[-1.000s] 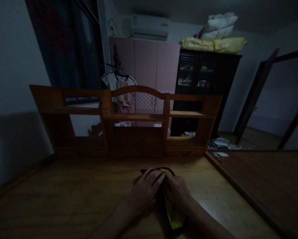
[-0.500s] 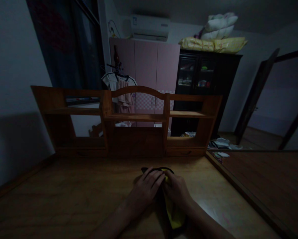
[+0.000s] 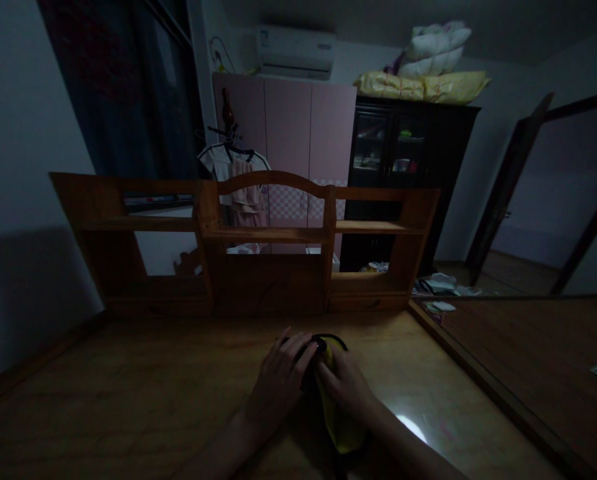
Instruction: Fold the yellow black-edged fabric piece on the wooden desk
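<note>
Lower centre: left hand and right hand are pressing flat-fingered on yellow-black cloth item, gripping nothing. Likely soft, light, limp; best pinching edges.

a wooden desk fills the lower half, with a patch of reflected light at 5 o'clock. a low wooden shelf unit stands along its far edge, at the centre. behind it at 12 o'clock is a pink wardrobe under a white air conditioner, with hanging clothes at 11. at 1 o'clock a dark glass-fronted cabinet bears yellow and white bedding. a dark door stands open at 3 o'clock, with papers on the floor near it.
</note>
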### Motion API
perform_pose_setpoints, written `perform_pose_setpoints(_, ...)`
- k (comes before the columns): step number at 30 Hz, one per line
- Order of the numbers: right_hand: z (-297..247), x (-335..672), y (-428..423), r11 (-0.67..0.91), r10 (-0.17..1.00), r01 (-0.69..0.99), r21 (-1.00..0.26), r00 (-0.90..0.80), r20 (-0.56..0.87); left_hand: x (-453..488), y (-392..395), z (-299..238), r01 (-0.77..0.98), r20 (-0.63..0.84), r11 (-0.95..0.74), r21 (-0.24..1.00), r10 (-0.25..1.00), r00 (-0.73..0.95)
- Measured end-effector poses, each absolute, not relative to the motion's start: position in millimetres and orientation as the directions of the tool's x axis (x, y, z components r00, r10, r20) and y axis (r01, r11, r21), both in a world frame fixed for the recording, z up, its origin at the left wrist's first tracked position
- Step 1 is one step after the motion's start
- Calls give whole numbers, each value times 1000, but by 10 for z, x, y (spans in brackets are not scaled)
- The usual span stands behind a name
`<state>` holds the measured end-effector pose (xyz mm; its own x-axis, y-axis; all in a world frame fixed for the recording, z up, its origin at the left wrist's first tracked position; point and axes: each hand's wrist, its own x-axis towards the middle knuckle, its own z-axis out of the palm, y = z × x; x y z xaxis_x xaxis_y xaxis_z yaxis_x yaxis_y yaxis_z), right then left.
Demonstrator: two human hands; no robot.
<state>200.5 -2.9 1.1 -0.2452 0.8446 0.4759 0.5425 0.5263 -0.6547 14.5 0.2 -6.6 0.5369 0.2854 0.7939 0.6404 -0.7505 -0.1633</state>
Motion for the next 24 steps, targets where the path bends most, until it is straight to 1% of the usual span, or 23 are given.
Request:
perform_pose_setpoints(2,28,2021,-52,544,839,464,-699,-291,460,140,5,-90,631,796,-761,-153,283,535)
perform_pose_setpoints(4,7,2054,-62,559,829,430,-709,-309,466,141,2,-103,603,785,-780,-167,264,560)
perform_pose_setpoints(8,-77,2090,-56,595,803,418,-687,-288,521,146,-3,-88,541,752,-815,-206,222,621)
perform_pose_setpoints(11,-113,2074,-42,604,795,446,-660,-282,537,154,2,-63,547,745,-818,-178,251,618)
perform_pose_setpoints(14,-128,2081,-10,611,779,516,-600,-260,570,178,2,-53,571,730,-811,-126,314,607)
perform_pose_setpoints(21,-88,2177,45,635,719,676,-373,-342,606,235,-1,-105,597,696,-802,7,432,573)
perform_pose_setpoints(24,-62,2187,37,621,710,722,-307,-350,611,227,13,-125,598,660,-797,77,491,568)
